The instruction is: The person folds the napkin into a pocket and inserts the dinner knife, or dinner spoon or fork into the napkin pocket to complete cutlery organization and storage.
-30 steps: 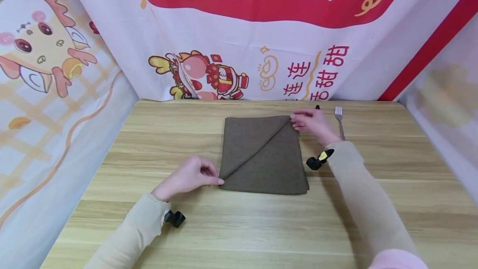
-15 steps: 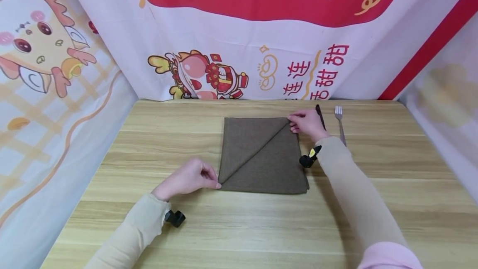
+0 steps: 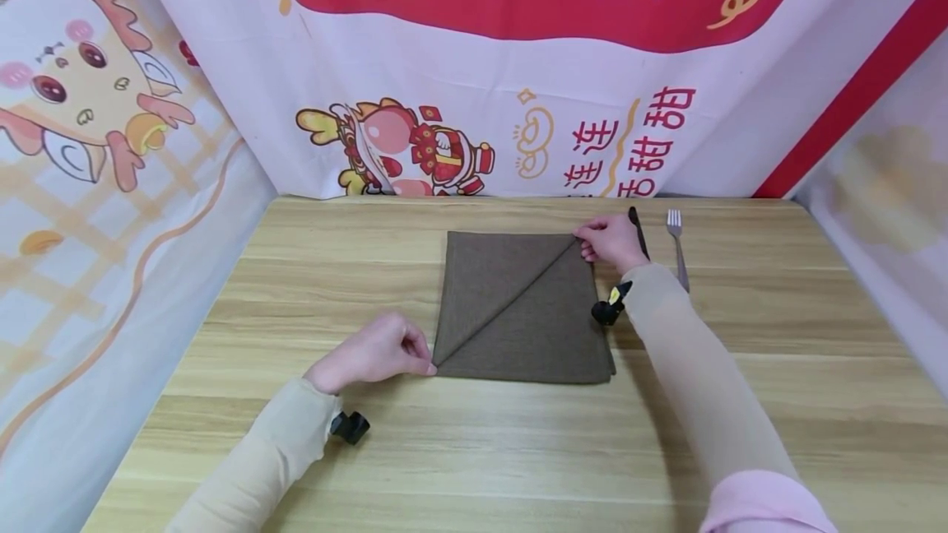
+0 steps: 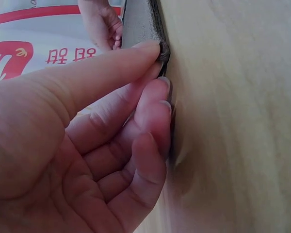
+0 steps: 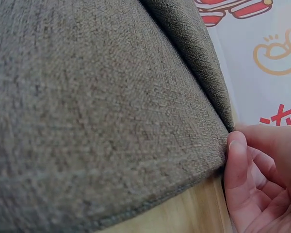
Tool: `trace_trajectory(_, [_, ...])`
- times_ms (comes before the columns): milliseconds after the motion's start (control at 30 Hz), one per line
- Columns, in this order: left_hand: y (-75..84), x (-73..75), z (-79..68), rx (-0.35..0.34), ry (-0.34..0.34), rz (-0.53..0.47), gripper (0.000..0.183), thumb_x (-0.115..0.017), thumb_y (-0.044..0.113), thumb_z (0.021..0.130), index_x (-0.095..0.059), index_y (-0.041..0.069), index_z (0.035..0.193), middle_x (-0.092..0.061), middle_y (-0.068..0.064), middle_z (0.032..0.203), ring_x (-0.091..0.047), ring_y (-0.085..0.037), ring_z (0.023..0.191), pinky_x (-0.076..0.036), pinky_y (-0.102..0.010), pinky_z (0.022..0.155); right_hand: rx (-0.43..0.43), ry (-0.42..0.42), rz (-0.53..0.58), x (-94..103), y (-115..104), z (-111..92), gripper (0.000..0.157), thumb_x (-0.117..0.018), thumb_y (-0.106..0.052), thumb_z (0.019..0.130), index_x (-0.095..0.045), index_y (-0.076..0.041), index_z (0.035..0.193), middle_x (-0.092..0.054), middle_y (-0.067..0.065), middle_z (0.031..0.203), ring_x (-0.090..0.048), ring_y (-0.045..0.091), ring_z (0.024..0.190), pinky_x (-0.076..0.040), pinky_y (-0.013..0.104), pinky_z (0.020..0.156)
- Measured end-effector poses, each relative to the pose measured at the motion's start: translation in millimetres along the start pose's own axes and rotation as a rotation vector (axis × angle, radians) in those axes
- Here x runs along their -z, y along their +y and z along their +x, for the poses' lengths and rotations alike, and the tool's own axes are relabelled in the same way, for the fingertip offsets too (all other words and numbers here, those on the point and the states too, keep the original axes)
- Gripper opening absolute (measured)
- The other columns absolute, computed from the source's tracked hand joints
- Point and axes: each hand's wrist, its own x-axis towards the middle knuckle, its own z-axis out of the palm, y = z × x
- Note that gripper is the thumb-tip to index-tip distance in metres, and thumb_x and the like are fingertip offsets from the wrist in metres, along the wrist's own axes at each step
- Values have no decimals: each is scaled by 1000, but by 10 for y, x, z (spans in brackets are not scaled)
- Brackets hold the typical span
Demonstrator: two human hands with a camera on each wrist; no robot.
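Observation:
A dark brown cloth napkin lies folded into a square on the table, with a diagonal folded edge running from its near left corner to its far right corner. My left hand pinches the near left corner between thumb and index finger. In the left wrist view the thumb presses on the cloth's corner, the other fingers curled below. At the far right corner my right hand pinches the other end of the diagonal. The right wrist view shows its thumb and index fingertip on the napkin's corner.
Right of the napkin, a fork lies on the wooden table. A black handle shows beside the right hand, partly hidden by it. A printed white and red curtain hangs along the table's back edge.
My right hand has shifted slightly left and its forearm has swung inward, showing more of the black handle. The left hand has slid slightly toward the near corner. Both still pinch the napkin.

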Motion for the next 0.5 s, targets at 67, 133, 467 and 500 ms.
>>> trace_trajectory(67, [1,8,8,-4,-6,3,13,-85,16,85,-75,16,76,-67,12,69,-59,-9,61,-51,-26,59,-6,2,4,2,10,16,29,-66,-15,101,-65,7,119,-67,11,85,-65,11,63,-59,26,61])
trace_trajectory(133, [2,15,18,-5,-14,6,13,-85,16,85,-75,16,75,-66,12,69,-58,-8,60,-50,-25,58,-17,7,7,5,14,27,28,-66,-16,101,-65,6,118,-67,11,86,-66,12,63,-59,27,62])
trace_trajectory(467, [20,48,33,20,-41,21,15,-86,18,84,-74,16,74,-65,10,67,-54,-7,59,-47,-24,57,-58,15,38,2,6,32,29,-62,-17,104,-63,5,122,-68,13,90,-67,14,67,-60,27,64])
trace_trajectory(500, [21,49,35,20,-41,22,15,-86,18,84,-75,17,74,-66,10,67,-55,-6,59,-47,-24,57,-60,23,35,2,6,30,30,-61,-18,104,-62,5,123,-68,12,89,-67,13,66,-59,27,64])
